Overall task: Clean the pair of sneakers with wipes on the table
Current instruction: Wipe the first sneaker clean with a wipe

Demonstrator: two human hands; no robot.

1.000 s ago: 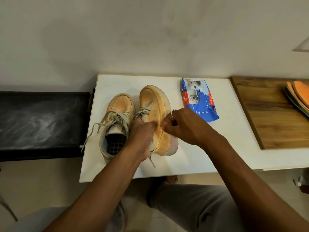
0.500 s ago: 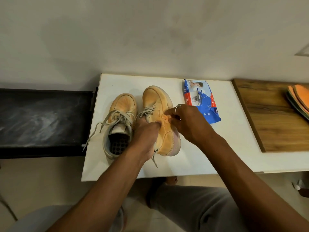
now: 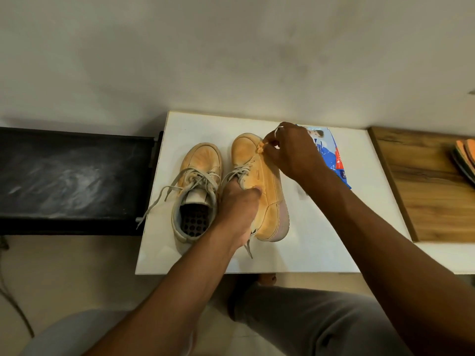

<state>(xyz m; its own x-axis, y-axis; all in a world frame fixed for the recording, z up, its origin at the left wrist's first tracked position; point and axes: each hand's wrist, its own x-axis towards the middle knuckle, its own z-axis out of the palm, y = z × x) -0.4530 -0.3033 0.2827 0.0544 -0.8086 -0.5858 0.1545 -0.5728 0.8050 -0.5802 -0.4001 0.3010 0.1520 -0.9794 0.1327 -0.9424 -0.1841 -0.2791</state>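
Two tan sneakers with pale laces stand side by side on the white table (image 3: 321, 240). My left hand (image 3: 237, 204) grips the right sneaker (image 3: 267, 196) at its collar, fingers inside the opening, tilting it onto its side. My right hand (image 3: 290, 152) pinches a small crumpled, orange-stained wipe (image 3: 260, 147) against that sneaker's outer side near the toe. The left sneaker (image 3: 198, 186) stands untouched, its opening facing me. The blue wipes pack (image 3: 334, 155) lies behind my right hand, partly hidden by it.
A dark bench (image 3: 72, 176) adjoins the table on the left. A wooden board (image 3: 431, 183) lies at the right, with a stack of orange and green insoles (image 3: 465, 158) at its far edge. My grey-trousered legs sit below the table's front edge.
My right hand has slid the wipe along the right sneaker's side from near the heel toward the toe. My left hand has kept its grip on the collar.
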